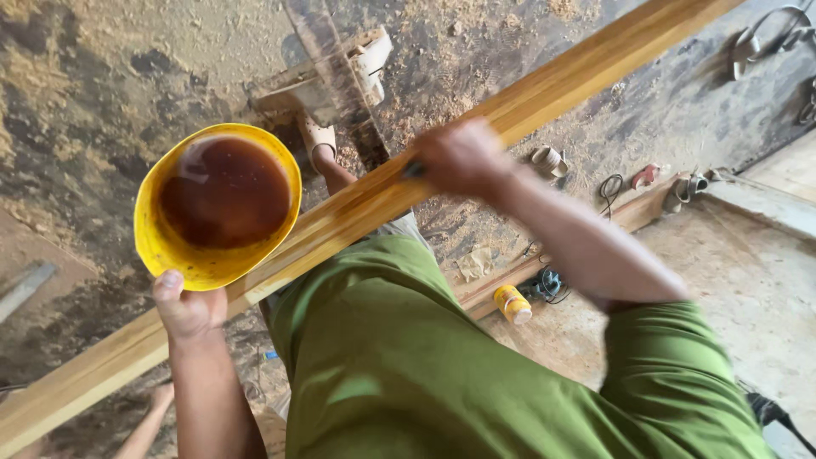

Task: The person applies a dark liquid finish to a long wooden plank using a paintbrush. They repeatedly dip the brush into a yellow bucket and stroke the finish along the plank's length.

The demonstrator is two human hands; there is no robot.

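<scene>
In the head view, a yellow bowl [218, 204] of dark brown liquid is gripped at its near rim by the left hand [188, 308], thumb on the edge and fingers clenched beneath. To the right of those fingers, a long pale wooden plank [544, 98] is laid slantwise over the sawdust-covered floor [102, 76]. The right hand [463, 157] is clenched on the plank around a small dark tool whose kind cannot be told because of blur. Beyond the right fingers, sandals [684, 189] and a yellow can [512, 303] are seen on the floor.
</scene>
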